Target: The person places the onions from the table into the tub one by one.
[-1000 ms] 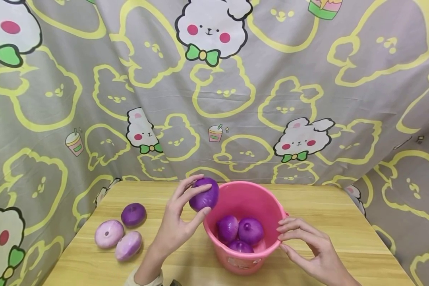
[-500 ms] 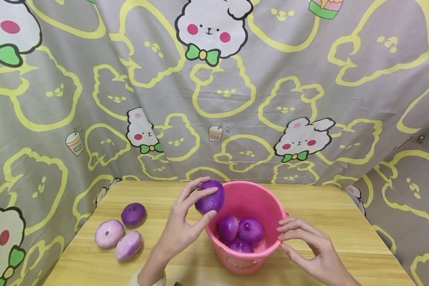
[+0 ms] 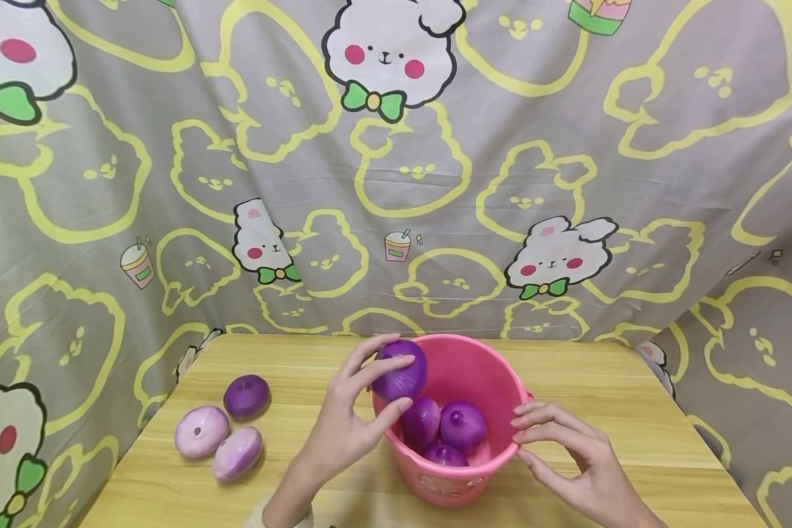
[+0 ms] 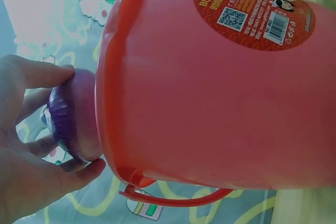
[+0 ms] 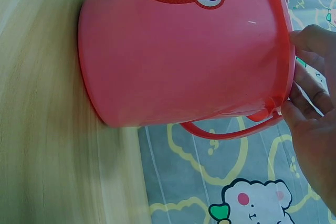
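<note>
My left hand (image 3: pixel 346 422) holds a purple onion (image 3: pixel 405 374) between thumb and fingers, over the left rim of a pink plastic bucket (image 3: pixel 445 488). The left wrist view puts this onion (image 4: pixel 79 116) right at the bucket's mouth. Inside the bucket lie three more purple onions (image 3: pixel 463 425), at the bottom. At the right side of the rim, my right hand (image 3: pixel 581 458) grips the bucket with fingertips and thumb. The right wrist view shows those fingers (image 5: pixel 310 85) at the rim near the hanging handle (image 5: pixel 231 134).
Left of the bucket on the wooden table (image 3: pixel 330 359) are a dark purple onion (image 3: pixel 246 396), a pale onion (image 3: pixel 200 433) and a pale purple onion (image 3: pixel 239 453), grouped closely. A patterned grey curtain (image 3: pixel 429 183) hangs behind and beside the table.
My left hand has carried its onion rightward and slightly down, from beside the bucket to over its left rim. My right hand and the bucket have stayed put.
</note>
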`<move>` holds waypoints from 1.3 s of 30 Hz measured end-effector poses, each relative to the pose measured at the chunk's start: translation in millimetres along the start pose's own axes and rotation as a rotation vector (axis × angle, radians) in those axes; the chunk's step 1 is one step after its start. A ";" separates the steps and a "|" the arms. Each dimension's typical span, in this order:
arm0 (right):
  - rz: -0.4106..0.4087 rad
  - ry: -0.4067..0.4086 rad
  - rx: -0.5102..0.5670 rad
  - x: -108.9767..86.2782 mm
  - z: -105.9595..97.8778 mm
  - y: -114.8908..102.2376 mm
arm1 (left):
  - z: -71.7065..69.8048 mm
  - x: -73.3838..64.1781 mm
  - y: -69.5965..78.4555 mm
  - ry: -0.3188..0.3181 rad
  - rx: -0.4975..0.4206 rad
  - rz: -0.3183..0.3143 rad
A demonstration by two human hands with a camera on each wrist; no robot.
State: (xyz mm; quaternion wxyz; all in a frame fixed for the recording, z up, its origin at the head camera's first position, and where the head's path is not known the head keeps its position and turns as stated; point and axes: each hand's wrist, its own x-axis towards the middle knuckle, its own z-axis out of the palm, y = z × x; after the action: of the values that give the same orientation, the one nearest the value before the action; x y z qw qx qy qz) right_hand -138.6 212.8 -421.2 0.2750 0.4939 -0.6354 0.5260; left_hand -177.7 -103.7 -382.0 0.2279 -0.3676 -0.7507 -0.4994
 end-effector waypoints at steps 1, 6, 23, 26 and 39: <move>0.002 0.001 0.000 -0.1 -0.1 0.0 | 0.5 -0.1 0.1 -0.001 -0.004 0.002; -0.001 0.003 0.000 -0.1 0.3 0.0 | 3.9 0.3 1.3 -0.001 -0.028 0.032; -0.003 0.001 -0.001 0.6 0.2 -0.5 | 11.8 -1.1 3.8 -0.036 -0.040 0.051; -0.003 0.001 -0.005 0.4 0.0 -0.5 | 12.8 -1.7 3.6 -0.047 -0.041 0.040; 0.006 0.002 0.004 -0.4 -0.4 0.1 | 19.7 -3.2 2.4 -0.090 -0.030 0.040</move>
State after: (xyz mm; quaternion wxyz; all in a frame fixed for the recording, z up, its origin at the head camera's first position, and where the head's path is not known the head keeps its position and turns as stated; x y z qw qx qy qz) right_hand -138.7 213.3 -421.5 0.2734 0.4919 -0.6356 0.5285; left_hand -173.4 -86.2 -390.6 0.1982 -0.4083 -0.7450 -0.4888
